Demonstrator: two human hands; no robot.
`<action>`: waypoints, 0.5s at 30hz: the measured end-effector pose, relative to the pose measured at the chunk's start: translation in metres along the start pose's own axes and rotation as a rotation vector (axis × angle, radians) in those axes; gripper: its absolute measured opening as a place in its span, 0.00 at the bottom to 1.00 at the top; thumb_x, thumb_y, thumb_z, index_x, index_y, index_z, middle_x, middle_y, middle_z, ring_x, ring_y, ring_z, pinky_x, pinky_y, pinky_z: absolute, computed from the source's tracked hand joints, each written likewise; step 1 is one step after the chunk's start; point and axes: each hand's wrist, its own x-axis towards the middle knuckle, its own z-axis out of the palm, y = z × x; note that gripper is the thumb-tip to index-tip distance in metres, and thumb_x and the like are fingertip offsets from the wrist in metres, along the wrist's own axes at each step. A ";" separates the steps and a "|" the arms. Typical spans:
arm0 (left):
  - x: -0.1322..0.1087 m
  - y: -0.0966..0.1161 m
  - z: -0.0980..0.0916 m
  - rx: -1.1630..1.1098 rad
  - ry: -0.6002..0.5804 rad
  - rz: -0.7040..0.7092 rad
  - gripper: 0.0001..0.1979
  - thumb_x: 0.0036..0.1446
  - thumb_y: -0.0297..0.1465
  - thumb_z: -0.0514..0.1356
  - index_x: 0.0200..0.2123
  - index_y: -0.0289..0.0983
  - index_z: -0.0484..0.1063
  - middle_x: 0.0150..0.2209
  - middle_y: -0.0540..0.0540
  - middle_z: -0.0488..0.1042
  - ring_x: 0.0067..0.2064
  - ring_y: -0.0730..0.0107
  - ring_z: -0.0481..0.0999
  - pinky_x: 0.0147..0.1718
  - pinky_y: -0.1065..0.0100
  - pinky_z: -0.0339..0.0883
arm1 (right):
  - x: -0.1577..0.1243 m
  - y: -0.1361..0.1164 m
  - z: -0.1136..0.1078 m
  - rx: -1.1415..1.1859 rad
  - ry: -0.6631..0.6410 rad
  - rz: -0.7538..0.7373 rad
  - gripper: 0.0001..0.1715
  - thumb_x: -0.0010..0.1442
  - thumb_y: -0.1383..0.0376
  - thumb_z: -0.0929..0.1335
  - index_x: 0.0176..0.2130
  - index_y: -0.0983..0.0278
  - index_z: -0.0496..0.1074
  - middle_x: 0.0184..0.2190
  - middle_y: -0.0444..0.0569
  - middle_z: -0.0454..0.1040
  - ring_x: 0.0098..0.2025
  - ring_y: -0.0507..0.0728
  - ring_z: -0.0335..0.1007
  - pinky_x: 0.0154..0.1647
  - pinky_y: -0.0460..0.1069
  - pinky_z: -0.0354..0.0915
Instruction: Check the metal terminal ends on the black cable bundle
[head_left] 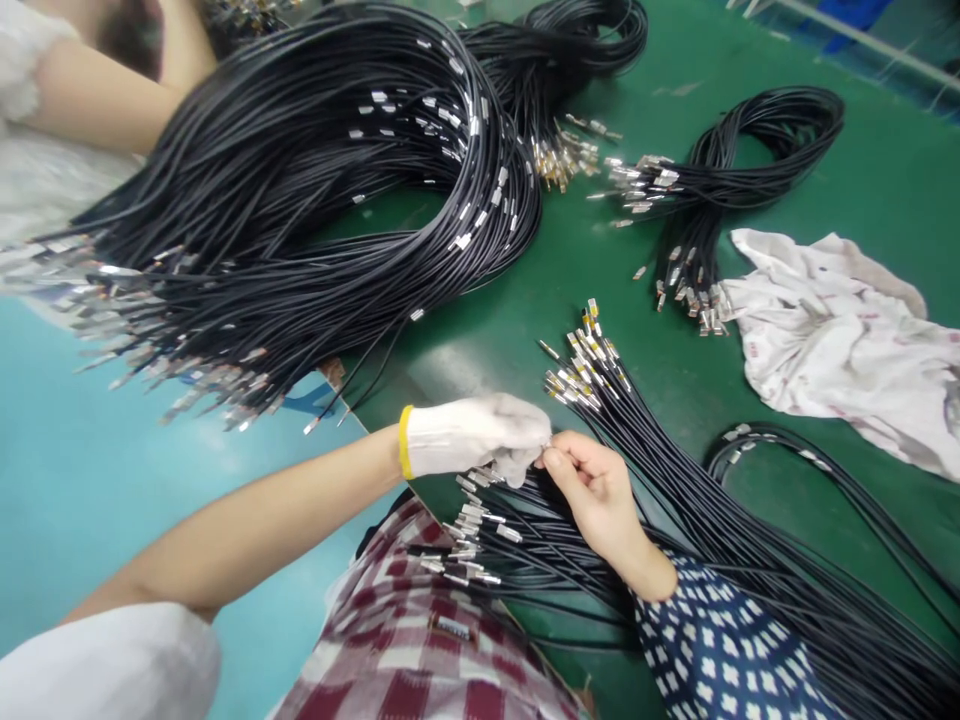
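My left hand (484,437), in a white glove with a yellow cuff, is closed, its fingertips meeting those of my bare right hand (596,490). My right thumb and index finger pinch at the same spot. Whatever lies between the fingertips is too small and covered to make out. Just below both hands, a bundle of black cables (555,540) with silver metal ends and white tags lies along the table edge. Beyond my right hand stretches a second bundle of black cables (675,470), its ends bearing silver and yellow pieces.
A large looped heap of black cables (300,200) hangs over the table's left edge, next to another person's arm (105,100). Coiled cable bundles (780,130) lie farther back on the green table (645,290). At the right are a crumpled white cloth (847,340) and a thin cable loop (840,475).
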 end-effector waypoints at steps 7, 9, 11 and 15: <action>-0.010 0.018 0.001 0.244 0.197 0.083 0.18 0.64 0.40 0.56 0.25 0.35 0.65 0.24 0.52 0.65 0.28 0.75 0.64 0.31 0.70 0.60 | 0.005 -0.001 0.000 -0.029 -0.064 0.035 0.23 0.68 0.50 0.66 0.29 0.63 0.71 0.24 0.44 0.66 0.26 0.54 0.59 0.25 0.47 0.56; -0.002 0.020 0.006 0.239 0.365 0.232 0.14 0.64 0.37 0.57 0.28 0.35 0.67 0.28 0.51 0.67 0.32 0.75 0.65 0.35 0.71 0.60 | 0.005 0.000 0.000 -0.033 -0.053 0.038 0.22 0.68 0.52 0.65 0.29 0.63 0.72 0.25 0.45 0.68 0.27 0.54 0.61 0.26 0.47 0.57; 0.014 0.020 0.013 0.069 0.411 0.362 0.10 0.63 0.36 0.57 0.34 0.35 0.70 0.33 0.49 0.70 0.36 0.74 0.68 0.40 0.70 0.63 | 0.005 0.001 0.000 -0.031 -0.060 0.036 0.20 0.69 0.55 0.65 0.30 0.63 0.73 0.25 0.45 0.70 0.28 0.54 0.63 0.27 0.47 0.58; 0.055 0.022 0.022 -0.310 0.268 0.354 0.18 0.63 0.44 0.57 0.37 0.32 0.73 0.33 0.45 0.73 0.36 0.70 0.73 0.42 0.66 0.67 | 0.006 0.003 0.001 -0.020 -0.113 0.047 0.16 0.69 0.61 0.65 0.31 0.63 0.73 0.27 0.45 0.72 0.30 0.55 0.67 0.32 0.48 0.61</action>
